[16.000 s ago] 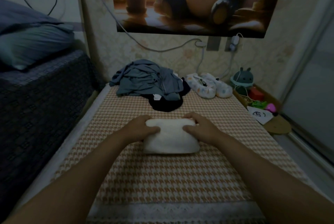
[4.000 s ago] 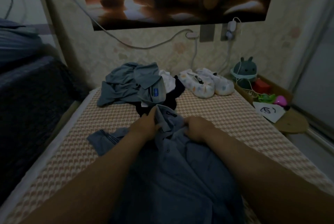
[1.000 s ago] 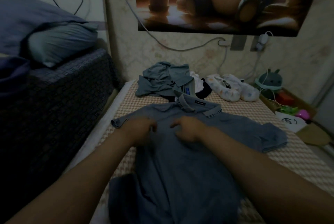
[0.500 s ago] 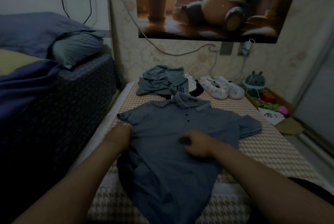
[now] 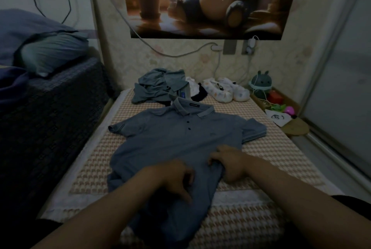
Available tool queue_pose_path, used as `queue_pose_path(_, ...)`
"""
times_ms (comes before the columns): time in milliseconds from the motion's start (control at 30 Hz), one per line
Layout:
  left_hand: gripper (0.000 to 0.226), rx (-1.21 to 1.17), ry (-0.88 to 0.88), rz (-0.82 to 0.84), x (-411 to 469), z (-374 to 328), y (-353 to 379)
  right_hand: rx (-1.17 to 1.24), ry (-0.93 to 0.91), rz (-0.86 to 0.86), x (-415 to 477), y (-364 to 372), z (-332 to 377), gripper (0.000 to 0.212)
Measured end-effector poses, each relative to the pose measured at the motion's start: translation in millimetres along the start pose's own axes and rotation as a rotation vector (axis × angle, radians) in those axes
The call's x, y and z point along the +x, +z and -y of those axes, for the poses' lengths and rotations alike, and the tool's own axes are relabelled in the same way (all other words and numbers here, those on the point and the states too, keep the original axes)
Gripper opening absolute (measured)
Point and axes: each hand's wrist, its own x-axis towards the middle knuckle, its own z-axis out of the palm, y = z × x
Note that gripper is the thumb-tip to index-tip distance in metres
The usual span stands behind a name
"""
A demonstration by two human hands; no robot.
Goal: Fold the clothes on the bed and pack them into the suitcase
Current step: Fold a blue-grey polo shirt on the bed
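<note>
A blue-grey polo shirt (image 5: 170,140) lies face up and spread out on the houndstooth bed mat (image 5: 277,148), collar toward the wall and hem hanging over the near edge. My left hand (image 5: 176,176) sits on the lower front of the shirt, its curled fingers pinching the fabric. At the shirt's right side edge my right hand (image 5: 228,160) grips the cloth, which bunches under its fingers. A pile of unfolded grey, white and black clothes (image 5: 160,86) waits at the far end of the mat. No suitcase is in view.
White patterned slippers (image 5: 226,90) stand beside the pile. A green bunny-shaped lamp (image 5: 261,86) and a box of small toys (image 5: 279,106) sit at the right. A higher dark bed (image 5: 50,108) with pillows borders the left, a sliding door (image 5: 341,88) the right.
Both hands have slid down the shirt toward its lower half. My left hand came in from the left edge to the middle, and my right hand moved out to the right edge.
</note>
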Motion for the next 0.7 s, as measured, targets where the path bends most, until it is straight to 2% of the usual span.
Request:
queue_pose_path(67,0.019,-0.031,0.026,0.012,11.3,2.5,-0.5,0.06,-0.002,-0.114,2.4,4.5,-5.7,0.044)
queue_pose_path(133,0.009,-0.079,0.001,0.006,18.2,6.5,-11.0,0.133,0.011,-0.206,5.7,2.7,-11.1,0.038)
queue_pose_path(167,0.009,-0.098,-0.018,-0.063,20.5,12.2,-19.2,0.195,0.024,-0.272,8.2,-0.2,-14.4,0.036)
queue_pose_path(233,0.014,-0.112,-0.09,-0.339,22.6,33.8,-33.9,0.28,0.09,-0.455,13.5,-9.4,-22.9,0.029)
queue_pose_path(300,0.017,-0.1,-0.24,-0.673,24.3,64.3,-42.5,0.237,0.238,-0.6,19.9,-15.4,-33.7,0.027)
queue_pose_path(367,0.012,-0.096,-0.311,-0.842,26.2,76.0,-42.2,0.162,0.349,-0.665,26.1,-14.3,-40.4,0.033)
queue_pose_path(433,0.008,-0.17,-0.179,-0.781,25.8,63.9,-44.4,0.033,0.269,-0.668,31.4,-11.5,-39.0,0.042)
queue_pose_path(500,0.018,-0.213,-0.074,-0.454,22.4,40.6,-41.5,-0.034,0.083,-0.549,40.0,-7.5,-30.1,0.046)
queue_pose_path(567,0.083,-0.073,-0.165,-0.129,16.8,29.8,-33.5,-0.029,-0.051,-0.415,53.1,1.1,-17.2,0.045)
queue_pose_path(600,0.106,0.028,-0.22,-0.05,14.6,31.3,-28.4,-0.013,-0.085,-0.376,60.5,8.4,-13.3,0.045)
queue_pose_path(633,0.111,0.093,-0.236,-0.032,15.1,37.1,-20.7,-0.007,-0.086,-0.343,66.6,15.2,-9.9,0.044)
queue_pose_path(700,0.086,0.089,-0.194,-0.143,17.4,47.0,-10.9,-0.027,-0.062,-0.338,75.5,27.3,-7.3,0.037)
